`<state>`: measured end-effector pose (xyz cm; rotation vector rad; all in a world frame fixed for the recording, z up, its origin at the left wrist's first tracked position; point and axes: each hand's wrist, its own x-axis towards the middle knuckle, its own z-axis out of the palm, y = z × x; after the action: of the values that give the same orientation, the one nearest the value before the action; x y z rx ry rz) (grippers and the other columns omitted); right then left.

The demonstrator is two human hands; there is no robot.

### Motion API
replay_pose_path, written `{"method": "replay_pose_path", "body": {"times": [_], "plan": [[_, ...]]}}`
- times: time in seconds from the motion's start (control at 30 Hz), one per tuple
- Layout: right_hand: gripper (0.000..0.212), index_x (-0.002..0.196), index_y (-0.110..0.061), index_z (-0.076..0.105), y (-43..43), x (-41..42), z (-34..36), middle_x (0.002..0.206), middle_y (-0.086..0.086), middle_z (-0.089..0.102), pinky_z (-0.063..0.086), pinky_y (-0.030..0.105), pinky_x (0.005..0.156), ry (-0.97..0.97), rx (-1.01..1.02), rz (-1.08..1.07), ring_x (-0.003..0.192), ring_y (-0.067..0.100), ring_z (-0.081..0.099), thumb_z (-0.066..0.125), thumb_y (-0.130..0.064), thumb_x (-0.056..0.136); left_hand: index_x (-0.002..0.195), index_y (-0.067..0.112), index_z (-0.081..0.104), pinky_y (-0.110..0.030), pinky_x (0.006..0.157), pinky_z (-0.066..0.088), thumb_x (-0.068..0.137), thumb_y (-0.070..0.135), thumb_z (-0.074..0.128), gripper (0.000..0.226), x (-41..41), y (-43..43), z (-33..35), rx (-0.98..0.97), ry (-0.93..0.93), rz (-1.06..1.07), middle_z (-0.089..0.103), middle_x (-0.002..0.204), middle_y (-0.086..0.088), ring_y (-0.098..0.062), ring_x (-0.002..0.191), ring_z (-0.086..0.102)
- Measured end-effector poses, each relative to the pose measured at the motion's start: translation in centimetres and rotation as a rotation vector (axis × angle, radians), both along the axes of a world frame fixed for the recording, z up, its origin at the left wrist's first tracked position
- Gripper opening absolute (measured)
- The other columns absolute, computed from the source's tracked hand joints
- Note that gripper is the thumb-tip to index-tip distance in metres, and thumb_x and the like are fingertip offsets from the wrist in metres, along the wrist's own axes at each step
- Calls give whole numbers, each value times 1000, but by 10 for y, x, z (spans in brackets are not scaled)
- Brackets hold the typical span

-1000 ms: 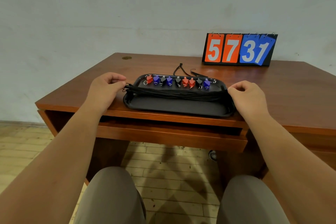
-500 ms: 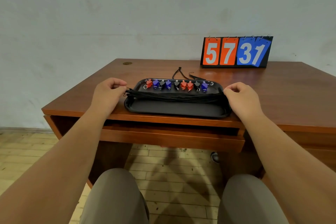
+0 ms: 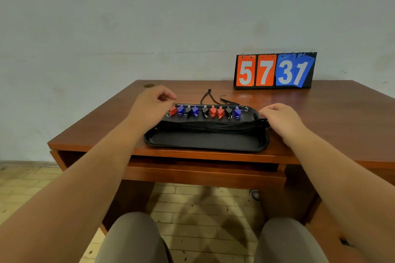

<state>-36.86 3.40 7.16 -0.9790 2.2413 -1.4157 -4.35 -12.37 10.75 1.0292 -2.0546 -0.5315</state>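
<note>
A black tray [image 3: 205,141] lies near the desk's front edge. Along its far rim stands a row of small red, blue and black whistles [image 3: 205,111]. A bundle of black cords [image 3: 213,125] stretches across the tray's middle from left to right. My left hand [image 3: 149,104] hovers over the tray's left end beside the leftmost red whistle, fingers loosely curled with nothing in them. At the tray's right end, my right hand [image 3: 280,117] has its fingertips curled on the end of the cord bundle.
The wooden desk [image 3: 320,113] stands against a pale wall. A flip scoreboard [image 3: 275,70] reading 5737 is at the back right. A loose black lanyard [image 3: 210,96] lies behind the tray. My knees are under the desk edge.
My left hand has let go of the cords' left end and risen forward over the tray's left corner. The right hand stays at the right end. The camera has tilted up.
</note>
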Motion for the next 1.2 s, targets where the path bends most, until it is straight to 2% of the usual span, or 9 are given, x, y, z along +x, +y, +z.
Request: {"method": "replay_pose_path", "body": {"times": [0.27,0.37,0.53,0.63,0.77,0.87,0.97,1.07,1.2], "plan": [[18,101,-19,79,-26,-23,10,106,8,76,58,53,101,1,71,35,103,29,69,63,-28,99,105,36,72,-26,83,59,101,19,67,18,-52,-20,11,60,-136,-124,73,101,11,-10,93,72],[15,91,-23,81,-36,-35,10,100,2,78,59,53,101,-30,68,47,102,27,72,67,-28,93,106,35,72,-22,77,55,102,21,66,16,-75,-29,14,59,-220,-171,73,103,12,-7,92,70],[19,93,-22,80,-56,-48,13,101,3,76,59,50,100,26,96,87,100,27,71,63,-27,101,104,35,74,-24,89,54,103,21,63,18,-113,-47,15,50,-327,-221,74,102,13,-4,97,69],[21,92,-19,80,-74,-60,12,98,3,76,58,48,100,31,86,95,100,24,70,63,-26,101,104,32,74,-20,81,50,102,17,62,20,-134,-59,15,35,-361,-219,73,100,13,-4,94,68],[24,93,-24,79,-87,-72,1,93,-2,77,53,34,80,54,64,97,90,16,69,60,-34,104,104,30,75,-27,83,52,101,16,62,20,-159,-76,12,7,-422,-224,70,98,14,-4,89,65],[25,91,-27,78,-92,-79,-7,90,-3,76,53,35,80,70,52,84,85,15,67,60,-38,104,106,26,75,-25,81,51,103,14,60,19,-176,-91,10,-35,-485,-240,67,101,15,0,82,60],[24,90,-25,80,-98,-85,-8,90,-4,78,54,35,79,25,29,88,80,14,67,63,-36,102,108,25,77,-24,88,48,102,13,62,19,-192,-106,6,-83,-515,-260,71,114,9,-2,93,63],[23,87,-23,82,-101,-91,-12,91,-5,81,59,42,88,-27,-17,62,80,15,71,65,-36,97,109,23,77,-17,75,47,102,13,65,17,-206,-116,0,-78,-522,-273,70,105,11,5,72,58],[24,85,-24,81,-104,-95,-16,88,-6,81,61,44,91,-14,-2,65,84,19,74,65,-37,95,119,28,75,-30,97,49,100,12,72,25,-228,-127,-7,-50,-615,-315,70,115,13,-2,97,62]]}}
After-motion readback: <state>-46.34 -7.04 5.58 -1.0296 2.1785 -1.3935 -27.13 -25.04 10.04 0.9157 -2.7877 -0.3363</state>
